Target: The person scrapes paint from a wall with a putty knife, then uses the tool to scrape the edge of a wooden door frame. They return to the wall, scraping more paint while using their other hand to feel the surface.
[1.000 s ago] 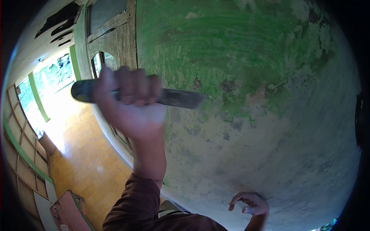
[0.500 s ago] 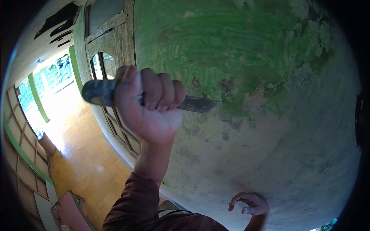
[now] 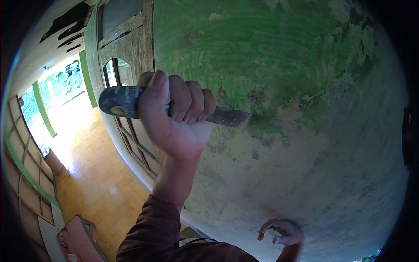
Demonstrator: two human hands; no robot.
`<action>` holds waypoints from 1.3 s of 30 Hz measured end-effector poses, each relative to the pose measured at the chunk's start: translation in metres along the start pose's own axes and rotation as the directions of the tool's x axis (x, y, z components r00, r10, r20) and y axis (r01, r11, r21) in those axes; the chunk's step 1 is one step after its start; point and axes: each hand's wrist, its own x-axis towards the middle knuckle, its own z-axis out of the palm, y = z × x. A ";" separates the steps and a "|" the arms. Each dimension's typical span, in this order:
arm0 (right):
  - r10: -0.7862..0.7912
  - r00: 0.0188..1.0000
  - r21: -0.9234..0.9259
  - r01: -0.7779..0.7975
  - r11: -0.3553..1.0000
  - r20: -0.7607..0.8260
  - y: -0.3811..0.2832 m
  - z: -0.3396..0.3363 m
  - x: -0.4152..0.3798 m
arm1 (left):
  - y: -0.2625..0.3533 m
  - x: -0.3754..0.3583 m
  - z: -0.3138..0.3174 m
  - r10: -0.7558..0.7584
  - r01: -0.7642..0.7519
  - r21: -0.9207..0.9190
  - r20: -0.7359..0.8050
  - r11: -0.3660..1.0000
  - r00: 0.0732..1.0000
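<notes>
My left hand (image 3: 176, 115) is closed in a fist around a paint scraper, raised in front of the wall with the palm side towards me. The scraper's thick dark handle (image 3: 120, 101) with a pale oval mark sticks out past the thumb. Its flat grey blade (image 3: 229, 117) points right, and the tip meets or nearly meets the patchy green wall (image 3: 270, 56), where paint gives way to bare grey plaster. Low on the right, my right hand (image 3: 286, 231) is empty, its fingers loosely curved and apart, close to the plaster; whether it touches cannot be seen.
A weathered wooden door frame (image 3: 139, 43) with glass panes stands left of the wall. Orange floor tiles (image 3: 104, 170) run along a bright open porch with green posts (image 3: 43, 109). A pinkish wooden piece of furniture (image 3: 78, 238) stands at lower left, and a brown bin-like container (image 3: 53, 162) farther back.
My left hand and the scraper have shifted slightly right, the blade tip moving a little further along the wall. My right hand has hardly moved.
</notes>
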 end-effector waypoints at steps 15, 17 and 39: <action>0.007 1.000 0.001 -0.007 1.000 0.010 -0.001 0.000 0.001 | 0.013 0.006 -0.012 0.070 -0.085 -0.168 -0.096 0.982 0.993; 0.013 1.000 0.006 -0.013 1.000 0.014 -0.001 0.001 0.001 | -0.006 -0.004 -0.002 -0.074 0.078 0.034 -0.119 0.996 0.990; 0.019 1.000 -0.009 -0.019 1.000 0.012 0.000 0.000 0.001 | 0.005 -0.002 -0.014 0.042 -0.035 -0.060 0.120 0.998 0.992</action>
